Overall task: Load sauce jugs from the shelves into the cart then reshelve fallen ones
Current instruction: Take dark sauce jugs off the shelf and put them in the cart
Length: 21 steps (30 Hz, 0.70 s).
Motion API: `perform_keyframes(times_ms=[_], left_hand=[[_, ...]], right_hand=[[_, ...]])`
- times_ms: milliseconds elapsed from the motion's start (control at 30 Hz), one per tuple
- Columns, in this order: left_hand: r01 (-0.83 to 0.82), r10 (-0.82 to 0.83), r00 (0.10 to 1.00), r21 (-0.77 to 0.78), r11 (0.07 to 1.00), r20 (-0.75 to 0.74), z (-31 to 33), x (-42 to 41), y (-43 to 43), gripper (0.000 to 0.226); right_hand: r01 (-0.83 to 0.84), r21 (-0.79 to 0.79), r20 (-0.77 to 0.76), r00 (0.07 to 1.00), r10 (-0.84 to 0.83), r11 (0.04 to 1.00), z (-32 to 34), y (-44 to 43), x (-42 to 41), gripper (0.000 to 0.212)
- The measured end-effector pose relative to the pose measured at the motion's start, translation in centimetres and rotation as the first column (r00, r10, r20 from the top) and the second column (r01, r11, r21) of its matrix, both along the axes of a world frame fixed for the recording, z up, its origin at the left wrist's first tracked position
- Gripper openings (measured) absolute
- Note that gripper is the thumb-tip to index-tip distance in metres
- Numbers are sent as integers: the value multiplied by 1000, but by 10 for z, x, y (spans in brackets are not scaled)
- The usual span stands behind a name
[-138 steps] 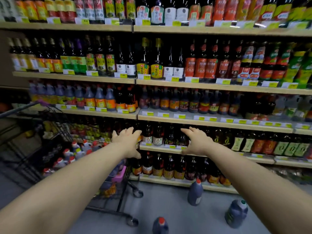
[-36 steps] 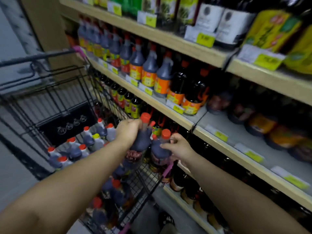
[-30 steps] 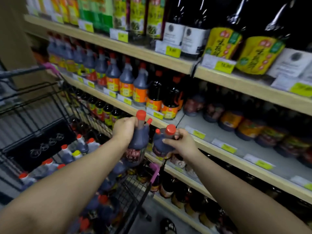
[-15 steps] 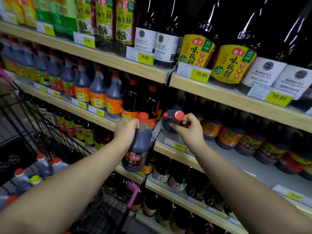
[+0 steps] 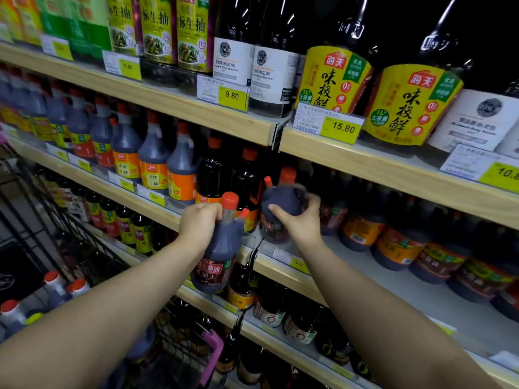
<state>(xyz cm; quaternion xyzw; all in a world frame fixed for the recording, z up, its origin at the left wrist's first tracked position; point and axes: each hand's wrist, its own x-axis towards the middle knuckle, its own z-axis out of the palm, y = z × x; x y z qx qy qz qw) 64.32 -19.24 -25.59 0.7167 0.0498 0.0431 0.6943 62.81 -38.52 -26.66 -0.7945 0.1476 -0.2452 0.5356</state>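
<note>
My left hand (image 5: 198,224) is wrapped around the neck and handle of a dark plastic sauce jug with a red cap and a red-brown label (image 5: 217,256), fingers clamped on it, and it hangs in the air at centre frame, just in front of the pale wooden shelf edge (image 5: 157,204). My right hand (image 5: 302,223) is on a second dark red-capped jug (image 5: 282,203), fingers curled over its shoulder, gripping it as it sits tilted at the front of the grey shelf board (image 5: 393,282) just right of centre; I can't tell whether its base is fully down on the board. Lower left, the black wire shopping cart (image 5: 92,242) already holds several red-capped jugs (image 5: 53,284), so I judge the loading part largely done and the reshelving part under way. To the right of my right hand a row of squat dark jugs with orange labels (image 5: 398,242) lines the back of that shelf, with bare board in front of them. Left to do, as I read it: seat the right jug upright, then place the left one beside it. The floor is out of view, so I can't say whether more jugs are waiting down there.
</note>
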Motion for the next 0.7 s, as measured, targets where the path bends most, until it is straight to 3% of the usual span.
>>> perform_keyframes(times_ms=[233,433,633,700], left_hand=[[34,-35,999,-49,998,-10,1,7,-7,14],[58,-59,997,-22,998,-51,9,4,-12,12],[159,-159,981,-14,987,-113,30,-8,-13,28],[197,-193,966,8,980,-171,42,-14,-14,25]], right_hand=[[214,13,-172,963,-209,977,-11,-1,21,94],[191,-34,-159,968,-194,981,-14,-1,21,97],[97,-14,-181,979,-98,995,-7,-8,-4,96],[89,-36,-147,985,-94,995,-9,-5,-21,84]])
